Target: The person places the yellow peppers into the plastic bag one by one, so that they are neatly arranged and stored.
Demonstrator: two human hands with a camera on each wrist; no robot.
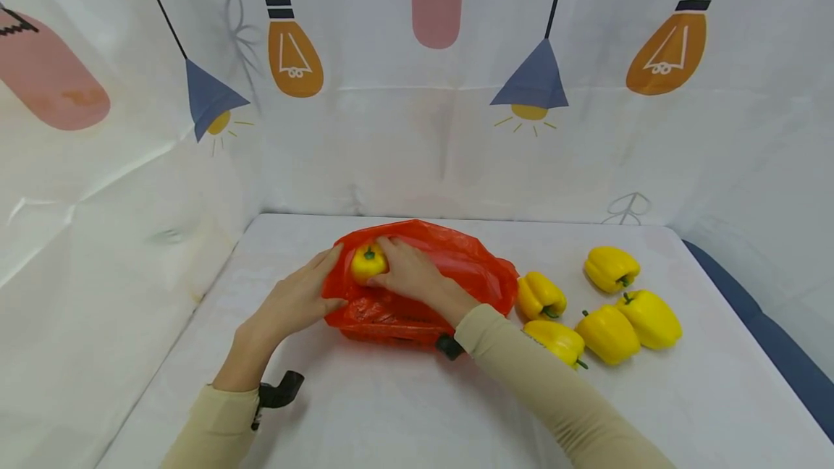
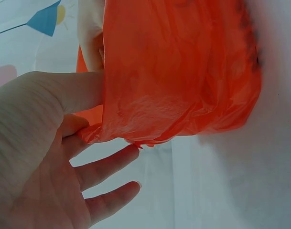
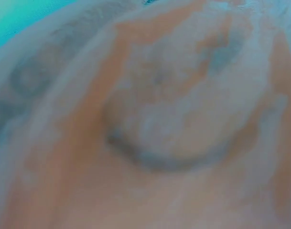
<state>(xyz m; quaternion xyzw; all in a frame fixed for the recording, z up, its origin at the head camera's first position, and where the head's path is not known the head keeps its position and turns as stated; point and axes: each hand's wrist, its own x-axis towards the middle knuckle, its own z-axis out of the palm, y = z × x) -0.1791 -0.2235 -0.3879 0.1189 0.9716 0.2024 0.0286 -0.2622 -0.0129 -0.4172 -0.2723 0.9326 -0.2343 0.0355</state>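
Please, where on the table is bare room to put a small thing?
The near table is bare in front of the red bag, between the left sleeve and the right sleeve. Another bare patch lies between the right sleeve, the yellow peppers and the table's right edge. It is crowded at the bag and among the five peppers to its right.

Your head camera looks forward and down, from farther back, on the white table (image 1: 378,404) and printed backdrop (image 1: 391,143). Your left wrist view looks from very near, along your left hand (image 1: 293,302); both views share this hand and the red plastic bag (image 2: 169,71). Your right wrist view is too blurred to place.
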